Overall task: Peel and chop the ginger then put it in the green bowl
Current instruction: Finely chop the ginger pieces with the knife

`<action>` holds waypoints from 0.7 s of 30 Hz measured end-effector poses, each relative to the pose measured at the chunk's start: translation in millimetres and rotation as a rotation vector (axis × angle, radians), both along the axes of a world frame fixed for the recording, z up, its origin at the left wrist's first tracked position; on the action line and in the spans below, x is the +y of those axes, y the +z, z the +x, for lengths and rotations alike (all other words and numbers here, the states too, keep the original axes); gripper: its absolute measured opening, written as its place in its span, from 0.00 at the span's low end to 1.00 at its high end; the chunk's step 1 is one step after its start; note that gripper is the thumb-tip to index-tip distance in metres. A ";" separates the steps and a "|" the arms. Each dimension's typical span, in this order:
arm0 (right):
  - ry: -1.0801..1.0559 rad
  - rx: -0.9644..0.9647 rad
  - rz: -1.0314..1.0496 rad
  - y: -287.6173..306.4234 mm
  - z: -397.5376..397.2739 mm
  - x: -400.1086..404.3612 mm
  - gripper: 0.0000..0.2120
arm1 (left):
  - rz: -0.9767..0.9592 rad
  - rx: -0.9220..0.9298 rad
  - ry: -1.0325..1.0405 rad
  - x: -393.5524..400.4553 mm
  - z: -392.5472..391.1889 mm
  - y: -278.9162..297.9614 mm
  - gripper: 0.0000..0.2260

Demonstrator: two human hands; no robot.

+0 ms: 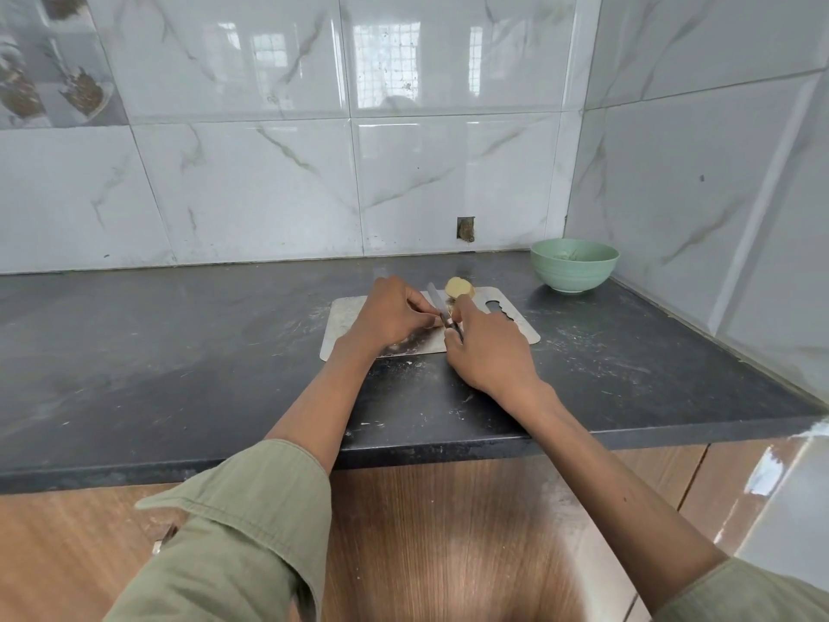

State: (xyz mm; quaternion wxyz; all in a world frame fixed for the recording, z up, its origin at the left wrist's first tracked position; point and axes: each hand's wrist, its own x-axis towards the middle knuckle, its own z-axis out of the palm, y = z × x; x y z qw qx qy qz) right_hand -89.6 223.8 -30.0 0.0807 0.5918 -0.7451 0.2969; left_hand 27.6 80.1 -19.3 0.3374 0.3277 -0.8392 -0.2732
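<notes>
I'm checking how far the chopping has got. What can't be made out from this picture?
- Head view: whatever the left hand holds on the cutting board is hidden under its fingers.
- Knife handle: covered by the right hand.
- Green bowl contents: too small to identify.
- Ginger: peel state unclear.

No legible text, label, brand, number or sign found anywhere in view.
</notes>
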 end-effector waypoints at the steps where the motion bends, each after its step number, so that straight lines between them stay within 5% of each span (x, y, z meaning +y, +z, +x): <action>1: 0.003 0.005 0.005 -0.2 -0.4 -0.1 0.10 | 0.005 -0.002 0.002 -0.7 -0.4 0.0 0.04; 21: -0.017 -0.032 0.070 9.3 4.1 -9.7 0.07 | -0.027 -0.005 0.030 -0.3 -1.7 -1.0 0.03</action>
